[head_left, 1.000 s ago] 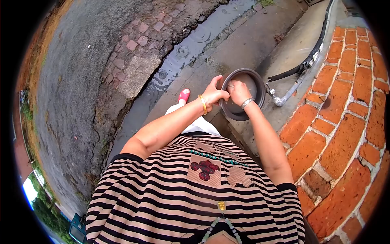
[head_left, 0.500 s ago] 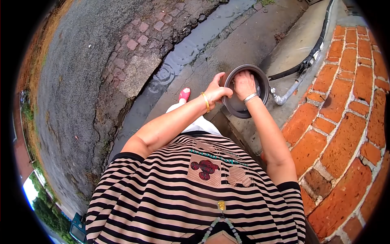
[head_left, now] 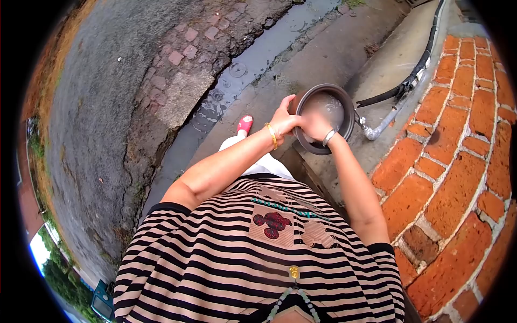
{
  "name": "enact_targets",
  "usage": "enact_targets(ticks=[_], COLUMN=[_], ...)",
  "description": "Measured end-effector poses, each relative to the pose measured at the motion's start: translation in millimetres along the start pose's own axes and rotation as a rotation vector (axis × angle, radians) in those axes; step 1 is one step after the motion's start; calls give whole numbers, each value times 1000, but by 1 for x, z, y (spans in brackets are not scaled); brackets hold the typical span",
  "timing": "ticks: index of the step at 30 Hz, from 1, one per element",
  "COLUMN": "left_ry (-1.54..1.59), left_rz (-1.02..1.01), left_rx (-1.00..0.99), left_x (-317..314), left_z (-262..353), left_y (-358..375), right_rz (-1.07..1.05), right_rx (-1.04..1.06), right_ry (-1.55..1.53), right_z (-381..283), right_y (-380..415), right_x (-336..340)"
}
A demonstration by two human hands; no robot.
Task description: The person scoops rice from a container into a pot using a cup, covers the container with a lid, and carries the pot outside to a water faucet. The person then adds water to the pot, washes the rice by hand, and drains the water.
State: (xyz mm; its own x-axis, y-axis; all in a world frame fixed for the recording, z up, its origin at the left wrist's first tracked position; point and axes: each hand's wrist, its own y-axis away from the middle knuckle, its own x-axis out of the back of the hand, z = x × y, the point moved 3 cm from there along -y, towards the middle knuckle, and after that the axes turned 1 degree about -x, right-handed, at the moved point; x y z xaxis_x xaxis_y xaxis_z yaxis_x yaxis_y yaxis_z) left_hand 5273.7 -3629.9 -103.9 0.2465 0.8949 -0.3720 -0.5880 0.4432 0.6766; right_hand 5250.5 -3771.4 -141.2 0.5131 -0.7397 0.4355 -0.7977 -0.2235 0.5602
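A round dark pot (head_left: 349,123) with a thick rim is in front of me, tilted so that its inside shows. Cloudy greyish water (head_left: 331,106) lies in it. My left hand (head_left: 285,116), with a yellow bracelet at the wrist, grips the pot at its left rim, thumb over the edge. Inside the pot is my right hand (head_left: 316,126), a silver bangle (head_left: 328,137) at its wrist. Motion smears its fingers, so whether they hold anything does not show.
Just right of the pot stand a metal tap (head_left: 362,120) and a grey pipe (head_left: 379,125). A black hose (head_left: 396,91) runs along the concrete ledge beside an orange brick wall (head_left: 447,156). A gutter with rippling water (head_left: 226,89) crosses beyond my red shoe (head_left: 245,124).
My right hand has swept left and towards me within the pot, closer to my left hand. More of the cloudy water now shows. My left hand keeps its place on the rim.
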Motion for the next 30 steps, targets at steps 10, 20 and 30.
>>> enact_targets(ticks=[10, 20, 30], left_ry=[-16, -28, -57], left_rz=[-57, -43, 21], left_rx=[19, 10, -13], left_x=[-4, 0, 9], left_z=[0, -2, -9], left_y=[-1, 6, 10], right_rz=[365, 617, -21], right_rx=[-25, 237, -380], right_ry=[200, 759, 420], right_z=[-38, -25, -16], right_y=[10, 4, 11], right_x=[32, 21, 1])
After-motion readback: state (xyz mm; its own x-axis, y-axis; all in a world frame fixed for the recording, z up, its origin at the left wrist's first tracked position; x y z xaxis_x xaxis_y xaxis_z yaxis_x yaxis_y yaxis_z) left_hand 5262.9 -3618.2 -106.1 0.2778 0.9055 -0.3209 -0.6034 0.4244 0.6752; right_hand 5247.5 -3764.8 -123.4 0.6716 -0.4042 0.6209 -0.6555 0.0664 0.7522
